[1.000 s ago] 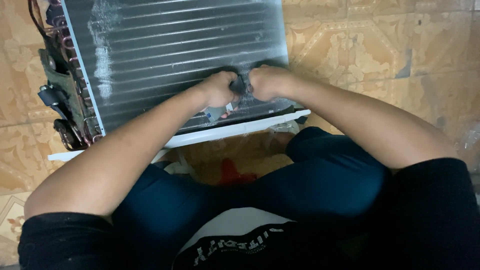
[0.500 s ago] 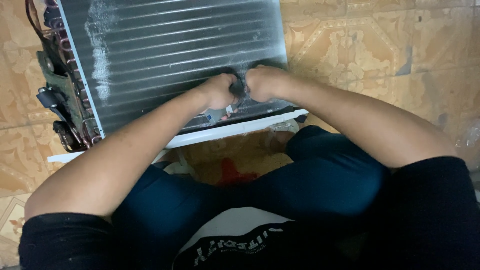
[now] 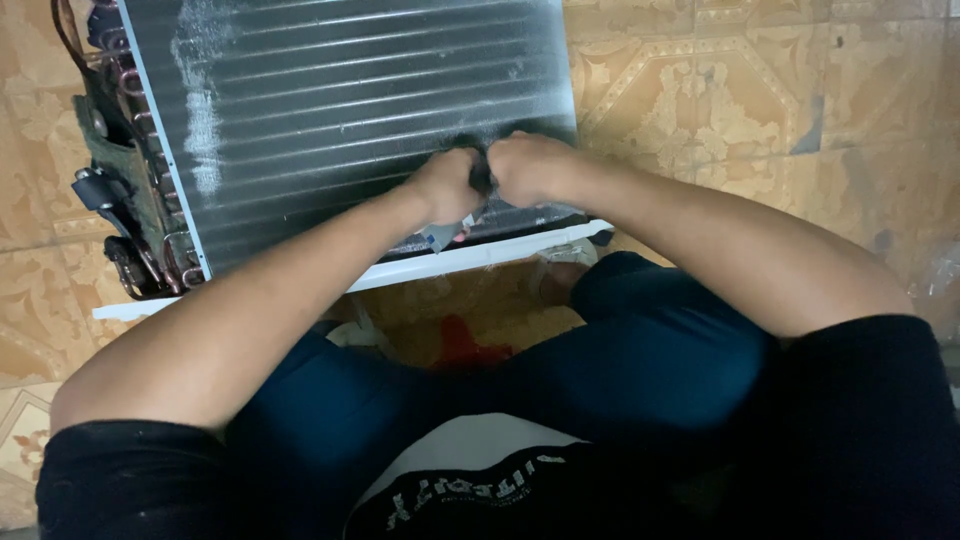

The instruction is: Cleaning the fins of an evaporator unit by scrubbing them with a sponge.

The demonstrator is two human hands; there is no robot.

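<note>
A: Item one, the finned coil panel (image 3: pixel 350 110). Position?

B: Flat on the patterned floor tiles (image 3: pixel 760 110), far of the person's knees. Dark fins, pale horizontal tubes, a whitish smear down its left part. Its far edge is cut off by the frame. A white frame rail (image 3: pixel 400 270) runs along the near edge.

A: Item two, hands.

B: Left hand (image 3: pixel 445 185) and right hand (image 3: pixel 530 165), both curled into fists, pressed together knuckle to knuckle over the panel's near right part. Between them a small dark object (image 3: pixel 481 175); both hands are closed around it, and almost all of it is hidden (kind not legible).

A: Anything below the left hand?

B: A small grey-white piece (image 3: pixel 440 235) sticks out under the fist, touching the panel's near edge. Whether the hand holds it, cannot tell.

A: Left end of the panel?

B: Copper tube bends (image 3: pixel 125 85) and dark fittings (image 3: pixel 95 190), partly in shadow, details blurred.

A: Near field?

B: Dark blue trousers (image 3: pixel 640 350), crossed legs; a red scrap (image 3: pixel 465 350) on the floor between them, mostly covered.
</note>
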